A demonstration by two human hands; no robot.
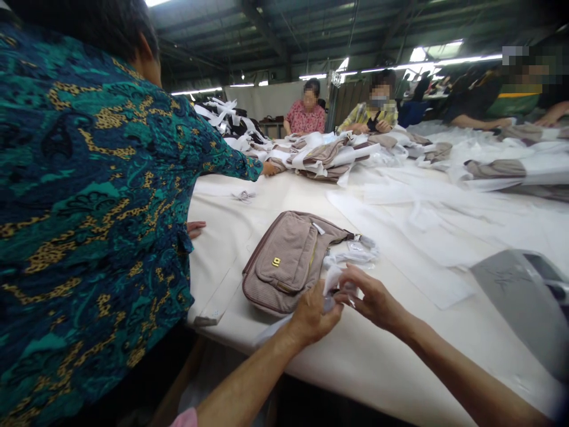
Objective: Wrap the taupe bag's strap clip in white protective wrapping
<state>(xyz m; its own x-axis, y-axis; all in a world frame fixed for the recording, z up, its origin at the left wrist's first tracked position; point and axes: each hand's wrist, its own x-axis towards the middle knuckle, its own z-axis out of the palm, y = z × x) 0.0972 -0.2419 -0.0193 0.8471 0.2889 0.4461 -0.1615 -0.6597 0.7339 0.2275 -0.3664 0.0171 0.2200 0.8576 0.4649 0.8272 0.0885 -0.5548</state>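
Head view looks down on both hands meeting just in front of a taupe corduroy bag [288, 261]. Left hand [313, 317] closed around a scrap of white paper [332, 279], thumb and fingers pinching it from below; right hand [371, 299] pinching the same crumpled paper from the other side, fingers curled narrow, probably to keep the thin sheet taut between two grips. Bag lying flat on its back, front pocket and small gold badge [276, 261] facing up, strap end toward the far side, touching a heap of crumpled white wrapping [353, 252] just beyond the hands, so within easy reach. Counter [400, 344] long, covered in pale cloth or paper sheeting, its near edge running below the forearms. At the left, a co-worker in a teal and gold patterned blouse [89, 196] leaning over the counter, one hand [195, 228] resting on it, the other reaching toward the far bags [324, 157], stacked with white paper. A grey bin-like object [524, 302] at the right, only partly visible. More people seated along the far side; dark roof beams and strip lights overhead, suggesting a workshop hall.
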